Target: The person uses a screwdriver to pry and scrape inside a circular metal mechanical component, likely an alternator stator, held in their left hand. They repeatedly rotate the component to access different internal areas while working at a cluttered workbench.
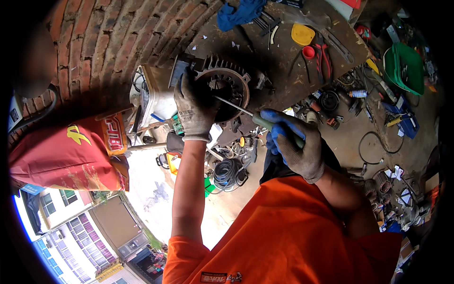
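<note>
A round, finned motor housing lies on the dark workbench, its open end facing me. My left hand, in a grey work glove, is closed on the housing's left side; part of its grip is hidden. In my right hand, gloved in grey and blue, is a screwdriver with a green handle. The fingers wrap round that handle, and the metal shaft slants up and left into the housing's opening. Deep shadow inside hides what the tip touches.
Red-handled pliers, a yellow lid and a blue cloth lie on the bench. A brick wall rises at the left, above a red sack. Coiled cable and a green basket are on the floor.
</note>
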Tool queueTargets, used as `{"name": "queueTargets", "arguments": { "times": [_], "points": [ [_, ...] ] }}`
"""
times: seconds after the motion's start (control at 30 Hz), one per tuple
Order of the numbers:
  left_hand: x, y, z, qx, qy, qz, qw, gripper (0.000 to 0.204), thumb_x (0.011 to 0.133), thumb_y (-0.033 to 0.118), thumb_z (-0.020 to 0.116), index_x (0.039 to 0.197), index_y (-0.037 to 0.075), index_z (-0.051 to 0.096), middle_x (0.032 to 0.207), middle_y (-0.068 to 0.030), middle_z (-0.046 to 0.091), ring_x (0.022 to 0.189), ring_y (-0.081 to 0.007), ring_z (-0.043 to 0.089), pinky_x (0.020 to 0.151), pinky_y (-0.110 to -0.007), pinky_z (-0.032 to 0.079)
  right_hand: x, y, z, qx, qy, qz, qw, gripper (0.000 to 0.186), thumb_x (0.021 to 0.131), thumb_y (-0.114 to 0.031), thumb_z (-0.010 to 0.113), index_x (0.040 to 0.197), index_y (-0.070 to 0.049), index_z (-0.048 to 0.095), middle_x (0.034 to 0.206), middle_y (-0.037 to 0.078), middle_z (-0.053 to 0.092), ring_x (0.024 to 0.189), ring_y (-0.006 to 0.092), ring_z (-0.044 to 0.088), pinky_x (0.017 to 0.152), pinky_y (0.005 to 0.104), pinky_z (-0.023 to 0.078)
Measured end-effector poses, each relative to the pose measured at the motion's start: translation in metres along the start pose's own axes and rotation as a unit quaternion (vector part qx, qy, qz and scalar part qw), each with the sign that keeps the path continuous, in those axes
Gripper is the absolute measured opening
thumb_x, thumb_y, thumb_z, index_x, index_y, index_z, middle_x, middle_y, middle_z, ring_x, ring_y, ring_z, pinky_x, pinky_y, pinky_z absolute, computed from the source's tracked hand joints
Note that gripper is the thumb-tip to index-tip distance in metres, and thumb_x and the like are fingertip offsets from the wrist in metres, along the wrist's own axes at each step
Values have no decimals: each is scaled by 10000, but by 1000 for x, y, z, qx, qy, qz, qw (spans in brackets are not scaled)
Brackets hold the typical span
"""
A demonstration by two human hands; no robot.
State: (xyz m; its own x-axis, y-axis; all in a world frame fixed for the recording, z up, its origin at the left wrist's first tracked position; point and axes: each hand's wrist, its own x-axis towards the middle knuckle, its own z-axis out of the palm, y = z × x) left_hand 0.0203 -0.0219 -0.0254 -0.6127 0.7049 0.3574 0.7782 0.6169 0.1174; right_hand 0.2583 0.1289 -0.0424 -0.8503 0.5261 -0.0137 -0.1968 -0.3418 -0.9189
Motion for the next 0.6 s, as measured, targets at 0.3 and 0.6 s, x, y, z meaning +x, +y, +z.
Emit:
{"name": "queueTargets", "arguments": {
  "times": [0.3, 0.6],
  "points": [
    [1, 5, 1, 8, 11, 15, 1000, 1038, 638, 255, 864, 1511, 32, 349, 1315, -252, 523, 1209, -444, 505, 1047, -529, 431, -6, 3, 3, -19, -3, -48, 999, 364, 951, 1, 613, 1310, 58, 607, 1005, 146, 708, 874, 166, 676, 772, 283, 559],
    [-1, 5, 0, 2, -2, -1, 1000, 1010, 659, 211, 836, 1517, 26, 337, 1335, -258, 506, 1217, -453, 494, 1057, -539, 417, -5, 3, 3, -27, -11, -56, 998, 371, 985, -32, 603, 1348, 44, 589, 938, 100, 694, 805, 112, 654, 727, 254, 552]
  ]
}}
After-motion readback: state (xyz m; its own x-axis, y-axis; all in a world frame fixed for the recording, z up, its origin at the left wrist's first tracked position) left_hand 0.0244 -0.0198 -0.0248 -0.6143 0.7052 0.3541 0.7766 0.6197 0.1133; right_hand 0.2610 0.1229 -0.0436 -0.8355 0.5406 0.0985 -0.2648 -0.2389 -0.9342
